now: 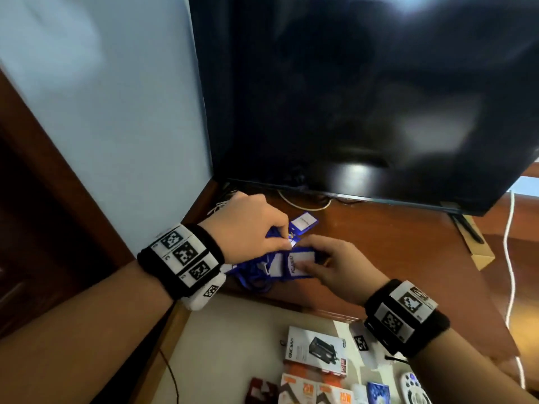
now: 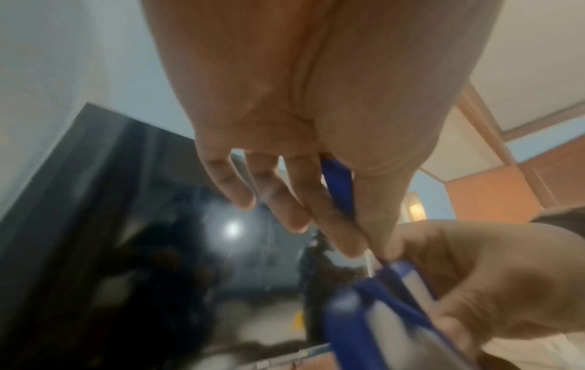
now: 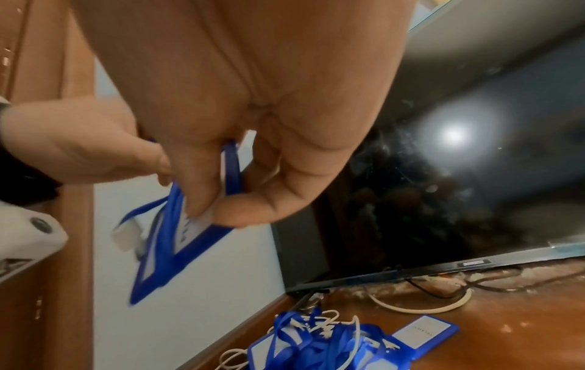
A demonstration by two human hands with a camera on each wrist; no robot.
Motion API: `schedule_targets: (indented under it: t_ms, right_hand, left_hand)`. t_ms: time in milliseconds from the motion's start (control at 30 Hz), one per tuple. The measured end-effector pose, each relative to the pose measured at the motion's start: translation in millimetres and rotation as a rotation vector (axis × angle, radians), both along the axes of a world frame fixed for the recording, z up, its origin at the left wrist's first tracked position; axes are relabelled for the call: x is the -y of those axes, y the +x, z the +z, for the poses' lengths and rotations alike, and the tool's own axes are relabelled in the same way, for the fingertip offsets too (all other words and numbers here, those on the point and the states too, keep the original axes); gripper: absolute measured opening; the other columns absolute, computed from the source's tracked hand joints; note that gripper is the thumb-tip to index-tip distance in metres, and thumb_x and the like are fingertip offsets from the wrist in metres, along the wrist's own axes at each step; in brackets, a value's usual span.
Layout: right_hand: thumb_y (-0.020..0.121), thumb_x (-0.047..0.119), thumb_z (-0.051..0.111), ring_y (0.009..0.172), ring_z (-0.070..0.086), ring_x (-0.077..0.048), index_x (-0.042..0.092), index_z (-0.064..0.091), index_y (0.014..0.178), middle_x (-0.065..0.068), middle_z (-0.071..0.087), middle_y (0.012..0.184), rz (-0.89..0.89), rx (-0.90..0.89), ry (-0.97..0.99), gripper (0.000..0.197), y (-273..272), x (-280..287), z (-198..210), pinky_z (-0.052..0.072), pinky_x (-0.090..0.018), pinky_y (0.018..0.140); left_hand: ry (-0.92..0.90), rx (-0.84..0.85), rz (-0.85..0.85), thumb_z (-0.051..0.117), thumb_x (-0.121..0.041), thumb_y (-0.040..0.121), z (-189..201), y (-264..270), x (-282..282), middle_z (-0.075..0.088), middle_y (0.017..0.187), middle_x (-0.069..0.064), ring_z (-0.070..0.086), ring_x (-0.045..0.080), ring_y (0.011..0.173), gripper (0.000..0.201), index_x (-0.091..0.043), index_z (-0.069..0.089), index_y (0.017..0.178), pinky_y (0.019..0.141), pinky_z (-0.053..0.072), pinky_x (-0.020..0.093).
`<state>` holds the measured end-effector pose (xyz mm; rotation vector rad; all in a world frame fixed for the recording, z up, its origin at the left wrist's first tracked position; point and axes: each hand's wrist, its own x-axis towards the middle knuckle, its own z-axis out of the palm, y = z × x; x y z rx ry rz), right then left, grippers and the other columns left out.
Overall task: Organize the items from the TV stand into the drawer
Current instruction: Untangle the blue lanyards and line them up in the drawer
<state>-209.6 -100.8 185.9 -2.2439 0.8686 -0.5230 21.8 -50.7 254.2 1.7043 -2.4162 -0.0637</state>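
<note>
Both hands are over the near left corner of the tabletop point(image 1: 393, 243), just in front of the television point(image 1: 364, 97), and a good deal is masked. The left hand point(image 1: 248, 225) covers the top of the pile of blue badge holders point(image 1: 256, 275), so the tangle of straps cannot be counted from the head view; in the right wrist view the pile point(image 3: 319, 345) runs off the bottom edge. The left wrist view is blurred, and the badges there smear into blue streaks.

Left grip: thumb and fingers pinch a blue strap point(image 2: 340, 185). Right grip: the right hand point(image 1: 335, 266) has thumb and fingers clamped on a blue badge holder point(image 1: 300, 265) with a white card, lifted clear of the tabletop in the right wrist view point(image 3: 177, 240).

One more badge holder point(image 1: 304, 221) lies flat by itself at 12 o'clock from the hands, and a white cable point(image 1: 306, 204) loops under the television.

At 6 o'clock the open drawer point(image 1: 233, 330) shows one grey-and-white box point(image 1: 316, 349), two orange-and-white boxes point(image 1: 315, 393) cut off by the frame, one dark red item point(image 1: 261, 392), one small blue pack point(image 1: 377, 393) and one white remote point(image 1: 412, 389), all partly cropped.
</note>
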Motion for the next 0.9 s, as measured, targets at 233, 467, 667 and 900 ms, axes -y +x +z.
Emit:
schedule_targets:
  t_ms: [233, 467, 667, 900]
  right_hand:
    - [0.086, 0.005, 0.078, 0.065, 0.067, -0.013, 0.004, 0.068, 0.100, -0.003, 0.073, 0.082, -0.009, 0.328, 0.526, 0.018, 1, -21, -7, 0.059, -0.029, 0.055]
    - [0.091, 0.003, 0.069, 0.065, 0.071, -0.023, 0.005, 0.058, 0.101, -0.016, 0.074, 0.089, -0.191, 0.615, 0.835, 0.015, 24, -44, -32, 0.060, -0.029, 0.052]
    - [0.099, 0.014, 0.063, 0.067, 0.073, -0.030, 0.002, 0.061, 0.115, -0.023, 0.075, 0.094, -0.312, 0.648, 0.914, 0.020, 47, -57, -54, 0.062, -0.032, 0.061]
    - [0.104, 0.049, 0.048, 0.061, 0.070, -0.026, 0.012, 0.061, 0.101, -0.012, 0.077, 0.079, -0.189, -0.088, 0.778, 0.039, 51, -71, -90, 0.059, -0.043, 0.062]
  left_hand:
    - [0.488, -0.996, 0.148, 0.074, -0.016, 0.094, -48, 18, -14, 0.080, 0.102, 0.000, 0.075, 0.013, 0.099, 0.014, -0.020, 0.080, 0.105, 0.090, 0.059, 0.029]
    - [0.481, -1.891, 0.425, 0.054, 0.016, 0.093, -97, -3, -33, 0.069, 0.124, 0.028, 0.070, 0.030, 0.105, 0.036, 0.011, 0.058, 0.129, 0.089, 0.062, 0.035]
    - [0.600, -2.212, 0.427, 0.037, -0.015, 0.107, -108, -10, -50, 0.069, 0.132, 0.019, 0.067, 0.029, 0.121, 0.038, -0.007, 0.064, 0.132, 0.106, 0.052, 0.043]
    - [0.457, -1.436, 0.543, 0.064, -0.003, 0.099, -165, 9, -49, 0.078, 0.114, 0.011, 0.073, 0.026, 0.111, 0.022, -0.008, 0.072, 0.118, 0.100, 0.057, 0.041]
